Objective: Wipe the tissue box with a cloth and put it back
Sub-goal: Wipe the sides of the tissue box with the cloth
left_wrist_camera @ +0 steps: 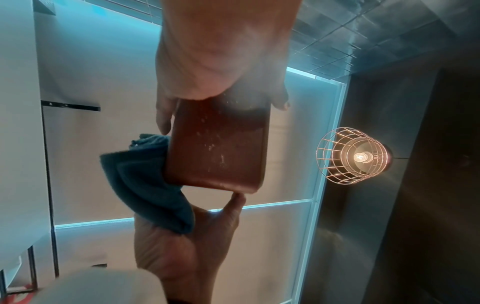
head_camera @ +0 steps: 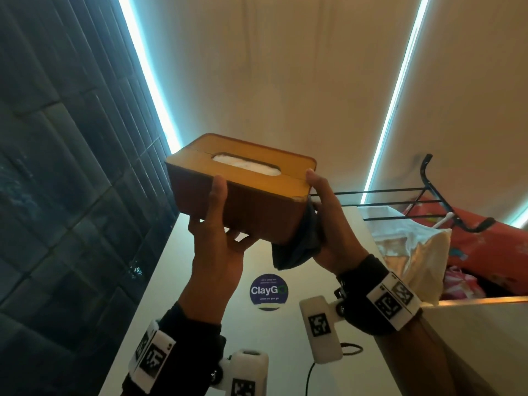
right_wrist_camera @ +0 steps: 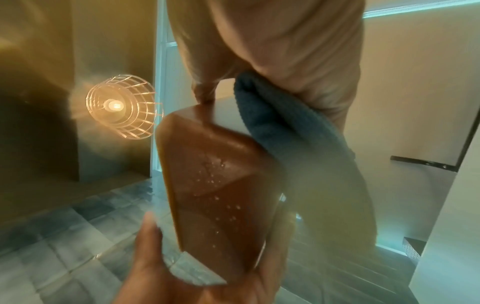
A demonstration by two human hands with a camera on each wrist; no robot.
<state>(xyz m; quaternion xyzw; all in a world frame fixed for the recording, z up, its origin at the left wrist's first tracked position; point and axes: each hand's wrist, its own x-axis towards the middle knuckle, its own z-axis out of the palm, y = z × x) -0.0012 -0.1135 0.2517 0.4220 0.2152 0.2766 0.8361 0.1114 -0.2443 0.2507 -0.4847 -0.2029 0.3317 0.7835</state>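
Note:
A brown tissue box (head_camera: 243, 178) with a yellow-brown lid and white tissue in its slot is held up in the air, tilted. My left hand (head_camera: 218, 218) grips its near left end, thumb on the front side and fingers underneath. My right hand (head_camera: 323, 218) holds a dark blue cloth (head_camera: 294, 250) against the box's right end, thumb tip on the lid edge. The left wrist view shows the box's speckled underside (left_wrist_camera: 218, 152) with the cloth (left_wrist_camera: 145, 185) bunched beside it. In the right wrist view the cloth (right_wrist_camera: 285, 127) hangs from the palm next to the box (right_wrist_camera: 215, 185).
Below the box is a white cabinet top (head_camera: 285, 324) with a round ClayGo sticker (head_camera: 268, 290). A black wire rack (head_camera: 428, 195), a white bag (head_camera: 411, 252) and red fabric (head_camera: 485, 238) stand to the right. Dark tiled wall (head_camera: 57, 167) fills the left. A caged lamp (left_wrist_camera: 355, 156) hangs nearby.

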